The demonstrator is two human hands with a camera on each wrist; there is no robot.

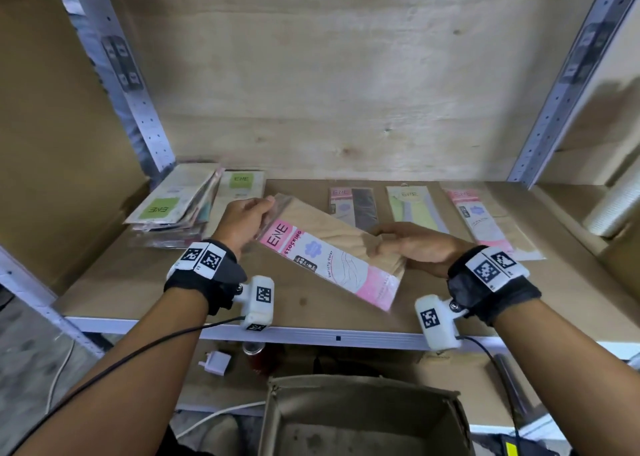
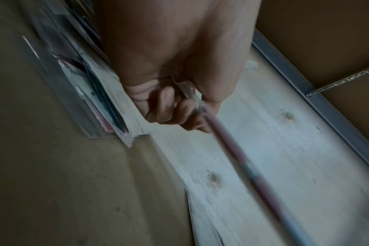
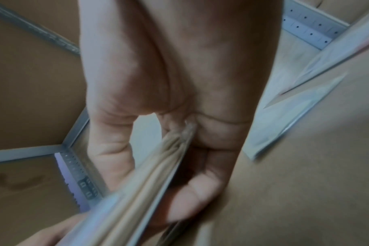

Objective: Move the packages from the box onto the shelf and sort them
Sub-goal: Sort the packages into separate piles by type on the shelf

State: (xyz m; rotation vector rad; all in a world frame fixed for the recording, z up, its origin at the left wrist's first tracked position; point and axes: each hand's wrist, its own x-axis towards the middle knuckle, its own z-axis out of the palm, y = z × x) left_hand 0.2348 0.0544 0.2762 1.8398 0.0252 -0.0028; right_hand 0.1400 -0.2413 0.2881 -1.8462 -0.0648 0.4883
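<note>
Both hands hold one pink and beige stocking package (image 1: 332, 255) slanted above the shelf board (image 1: 138, 282). My left hand (image 1: 247, 218) pinches its upper left end; in the left wrist view the fingers (image 2: 171, 106) curl round the thin package edge (image 2: 238, 158). My right hand (image 1: 412, 244) grips the right end, thumb and fingers on either side of the package (image 3: 158, 179). A stack of packages (image 1: 176, 206) lies at the shelf's left. Three single packages lie along the back: a black one (image 1: 355, 208), a yellow-green one (image 1: 414, 210), a pink one (image 1: 479, 223).
An open cardboard box (image 1: 363, 417) stands on the floor below the shelf edge. Perforated metal uprights (image 1: 138, 102) frame the bay on both sides. A white roll (image 1: 616, 210) lies on the neighbouring shelf at right. A white plug (image 1: 216, 362) and cables lie underneath.
</note>
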